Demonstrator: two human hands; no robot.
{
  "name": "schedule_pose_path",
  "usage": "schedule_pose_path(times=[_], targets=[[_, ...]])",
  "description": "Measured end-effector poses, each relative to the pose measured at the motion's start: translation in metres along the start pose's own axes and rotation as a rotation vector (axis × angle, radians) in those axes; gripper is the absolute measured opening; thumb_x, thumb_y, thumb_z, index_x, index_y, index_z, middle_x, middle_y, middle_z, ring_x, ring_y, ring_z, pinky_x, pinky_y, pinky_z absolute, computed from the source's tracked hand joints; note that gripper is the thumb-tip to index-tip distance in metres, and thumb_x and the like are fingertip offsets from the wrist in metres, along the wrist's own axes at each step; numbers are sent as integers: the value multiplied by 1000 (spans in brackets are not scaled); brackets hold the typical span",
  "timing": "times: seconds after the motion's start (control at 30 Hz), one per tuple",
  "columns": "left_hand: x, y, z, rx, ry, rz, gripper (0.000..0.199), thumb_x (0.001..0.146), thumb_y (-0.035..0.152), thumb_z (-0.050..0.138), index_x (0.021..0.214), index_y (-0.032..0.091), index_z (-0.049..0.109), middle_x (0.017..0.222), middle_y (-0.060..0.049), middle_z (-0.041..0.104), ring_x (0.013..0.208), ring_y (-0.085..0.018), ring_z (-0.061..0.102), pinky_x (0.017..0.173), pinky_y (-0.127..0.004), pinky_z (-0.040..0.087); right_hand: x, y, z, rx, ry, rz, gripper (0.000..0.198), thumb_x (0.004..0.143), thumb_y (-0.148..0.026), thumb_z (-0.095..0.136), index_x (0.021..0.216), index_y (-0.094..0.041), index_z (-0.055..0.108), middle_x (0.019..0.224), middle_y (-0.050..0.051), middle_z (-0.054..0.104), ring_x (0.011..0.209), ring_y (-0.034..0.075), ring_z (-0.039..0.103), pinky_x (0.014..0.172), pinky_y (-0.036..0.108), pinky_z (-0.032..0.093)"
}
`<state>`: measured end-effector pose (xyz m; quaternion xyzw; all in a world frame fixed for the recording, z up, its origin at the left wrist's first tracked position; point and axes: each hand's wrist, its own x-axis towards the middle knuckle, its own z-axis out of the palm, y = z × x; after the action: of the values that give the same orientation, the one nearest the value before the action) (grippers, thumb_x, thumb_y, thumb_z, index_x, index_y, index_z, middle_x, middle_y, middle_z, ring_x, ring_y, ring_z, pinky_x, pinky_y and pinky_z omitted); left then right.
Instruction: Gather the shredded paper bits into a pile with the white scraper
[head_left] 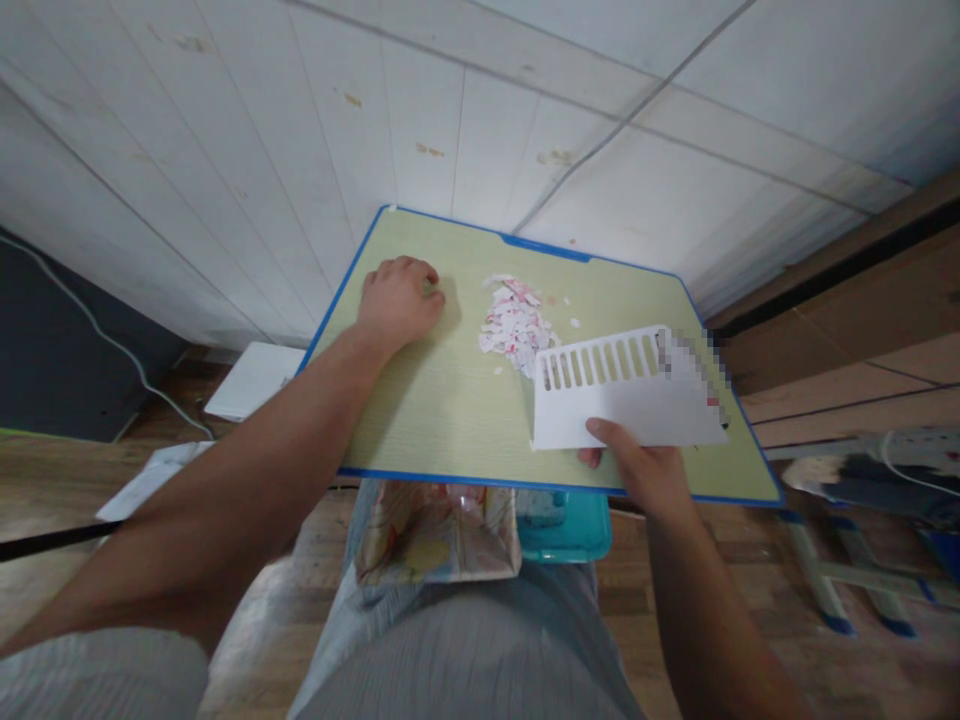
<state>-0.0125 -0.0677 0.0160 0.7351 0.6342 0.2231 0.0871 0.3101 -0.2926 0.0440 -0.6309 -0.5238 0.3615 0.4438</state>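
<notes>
Sheet [566,412]: handling step, pinched in my right hand [643,468]
Left hand [401,300]: curled, contents I can't tell
Scraps [516,322]: next move, I judge, wants steadiness nearby

My left arm [289,455] reaches far forward, the left hand [403,302] palm down with fingers loosely curled. My right arm [701,590] extends less far, the right hand [646,466] pinching, thumb on top, a fingertip showing underneath.
</notes>
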Motion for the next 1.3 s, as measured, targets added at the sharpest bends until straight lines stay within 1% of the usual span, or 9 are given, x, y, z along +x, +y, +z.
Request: schedule_pose_path(times=[0.13, 0.27, 0.43, 0.53, 0.73, 0.93, 1.03, 1.17, 1.3], targets=[[1, -2, 0, -13, -4, -4, 45, 104, 36, 60, 141, 22, 81, 164, -16, 74, 158, -43, 61, 139, -62, 45, -3, 3, -7, 102, 3, 18, 31, 92, -36, 87, 66, -27, 71, 57, 0, 69, 51, 21, 65, 59, 35, 60], [1, -3, 0, -32, -12, 2, 49, 102, 37, 62, 145, 23, 81, 165, -17, 73, 159, -45, 59, 140, -65, 42, 3, 12, -9, 128, -29, -1, 34, 91, -42, 89, 66, -26, 72, 56, 1, 69, 50, 22, 64, 55, 36, 59], [0, -3, -1, -41, -17, -8, 50, 101, 37, 61, 146, 24, 81, 165, -16, 74, 159, -44, 58, 142, -62, 41, 0, 8, -7, 70, -46, 1, 38, 94, -44, 88, 65, -26, 71, 57, 2, 69, 54, 21, 66, 60, 35, 61], [0, -3, 0, -45, -5, -14, 48, 101, 37, 62, 143, 25, 81, 162, -16, 75, 158, -43, 59, 141, -60, 42, -4, 2, -5, 71, -19, 22, 36, 91, -42, 87, 63, -27, 70, 57, 2, 69, 54, 21, 66, 59, 35, 60], [1, -3, 1, -55, 2, -6, 49, 100, 37, 64, 143, 24, 81, 162, -16, 75, 158, -43, 59, 141, -62, 42, -8, 0, -7, 94, 37, 116, 23, 80, -37, 88, 67, -27, 71, 53, -1, 68, 49, 22, 65, 52, 35, 57], [0, -2, 1, -35, -8, -6, 47, 102, 36, 61, 143, 23, 81, 163, -16, 75, 158, -42, 60, 140, -60, 43, -8, 2, -10, 164, -19, 137, 23, 79, -36, 89, 67, -26, 72, 53, -1, 67, 46, 21, 62, 50, 35, 53], [0, -2, 0, -30, -16, -7, 47, 103, 34, 61, 143, 22, 81, 164, -17, 74, 159, -43, 60, 140, -61, 43, -8, 2, -11, 135, 4, 107, 24, 84, -36, 87, 67, -27, 72, 54, -1, 66, 48, 22, 62, 53, 37, 54], [-1, 0, -1, -42, 2, -4, 46, 101, 33, 65, 142, 23, 83, 161, -17, 76, 156, -45, 61, 138, -64, 45, 0, 3, -10, 23, 25, 12, 41, 93, -39, 83, 57, -30, 65, 54, 1, 67, 56, 25, 68, 71, 41, 65], [-3, 4, -3, -33, 12, -11, 43, 103, 33, 64, 140, 23, 84, 159, -18, 76, 155, -44, 63, 136, -63, 46, 23, 3, 4, -33, 109, -19, 39, 94, -49, 83, 62, -29, 71, 62, 5, 76, 57, 26, 70, 74, 44, 67]])
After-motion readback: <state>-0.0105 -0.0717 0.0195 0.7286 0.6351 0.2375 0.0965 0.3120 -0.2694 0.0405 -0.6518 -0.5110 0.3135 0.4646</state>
